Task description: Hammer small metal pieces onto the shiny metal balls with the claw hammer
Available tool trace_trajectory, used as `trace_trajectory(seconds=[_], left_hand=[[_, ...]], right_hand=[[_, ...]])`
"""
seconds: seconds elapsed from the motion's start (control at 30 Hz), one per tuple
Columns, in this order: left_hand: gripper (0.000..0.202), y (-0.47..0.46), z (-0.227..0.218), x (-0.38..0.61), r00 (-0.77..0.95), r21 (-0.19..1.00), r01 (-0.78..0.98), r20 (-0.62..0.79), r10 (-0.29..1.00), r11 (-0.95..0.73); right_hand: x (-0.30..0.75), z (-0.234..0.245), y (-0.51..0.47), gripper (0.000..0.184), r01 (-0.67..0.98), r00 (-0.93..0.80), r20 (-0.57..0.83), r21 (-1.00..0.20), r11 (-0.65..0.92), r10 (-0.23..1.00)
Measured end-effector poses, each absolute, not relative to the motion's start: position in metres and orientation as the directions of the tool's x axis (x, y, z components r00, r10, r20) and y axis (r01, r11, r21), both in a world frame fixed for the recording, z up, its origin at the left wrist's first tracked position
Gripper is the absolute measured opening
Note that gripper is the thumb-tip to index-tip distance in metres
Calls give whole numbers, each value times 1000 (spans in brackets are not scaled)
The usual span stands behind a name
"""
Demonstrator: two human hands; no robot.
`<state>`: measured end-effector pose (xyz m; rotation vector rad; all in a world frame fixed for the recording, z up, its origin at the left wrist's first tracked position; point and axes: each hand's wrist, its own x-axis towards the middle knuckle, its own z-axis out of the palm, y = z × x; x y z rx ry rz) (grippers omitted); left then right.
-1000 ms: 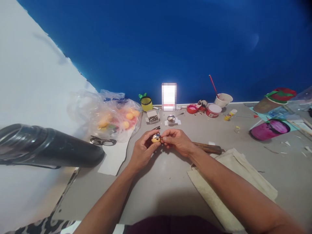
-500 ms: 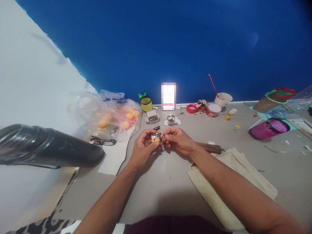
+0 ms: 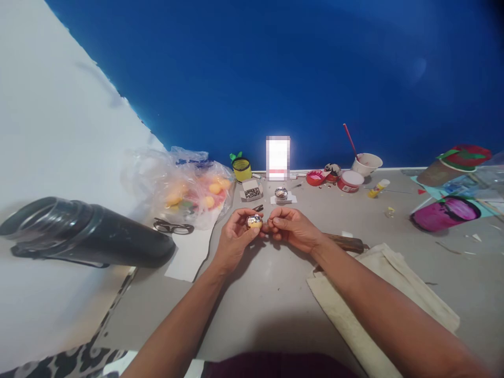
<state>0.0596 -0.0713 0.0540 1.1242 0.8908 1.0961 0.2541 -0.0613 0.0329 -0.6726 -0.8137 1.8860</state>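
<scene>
My left hand (image 3: 236, 233) is closed around a small yellow ball (image 3: 254, 222), whose upper part is covered in shiny silver studs. Beside it, my right hand (image 3: 293, 228) has its thumb and fingertips pinched together, just right of the ball. Whatever sits in that pinch is too small to make out. Beyond my hands, an open little box (image 3: 251, 191) holds many silver metal pieces that look like thumbtacks. A second ball covered in silver (image 3: 281, 193) rests on a white card holder. A small black clip (image 3: 258, 208) lies just past my left fingers.
A black tube (image 3: 98, 236) and eyeglasses (image 3: 173, 227) are at left, near a plastic bag of orange items (image 3: 189, 194). A wooden-handled tool (image 3: 346, 243) and cream cloth (image 3: 378, 283) lie right. Paint tub (image 3: 350, 181), cup (image 3: 367, 164), glue stick (image 3: 378, 188) and magenta cup (image 3: 444, 214) stand farther off.
The camera view has shifted a little, so the table things appear farther right. My right fingertips are slightly farther from the ball. My left hand keeps its hold on it.
</scene>
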Motion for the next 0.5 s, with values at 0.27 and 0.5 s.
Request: trace_trajectory(seconds=[0.27, 0.5], left_hand=[[43, -72, 52, 59, 167, 988, 136, 54, 985, -77], [36, -72, 44, 59, 189, 815, 416, 355, 916, -402]], right_hand=[[253, 36, -63, 33, -529, -384, -109, -788, -315, 917], [243, 35, -67, 33, -393, -324, -72, -897, -203, 943]])
